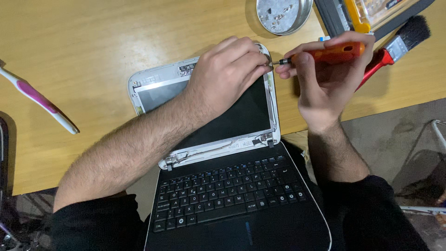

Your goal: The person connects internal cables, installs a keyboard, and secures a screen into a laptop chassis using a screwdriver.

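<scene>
The laptop point(232, 195) hangs off the desk point(93, 46) edge toward the person, lid laid back flat; its bared screen point(237, 116) looks thin and brittle, safest held by the white frame. The left hand point(227, 76) arches over the top corner, fingers pressed together there, while the right hand point(325, 79) pinches an orange screwdriver point(325, 53), held level with its tip at that corner.

The small white-framed laptop point(223, 153) lies opened flat, its screen half on the light wooden table point(83, 56), its black keyboard half overhanging the near edge. Behind it sits the round metal dish point(284, 15); far left, the pink-and-white toothbrush point(39, 100); right, the red-handled paintbrush point(395, 46)
</scene>
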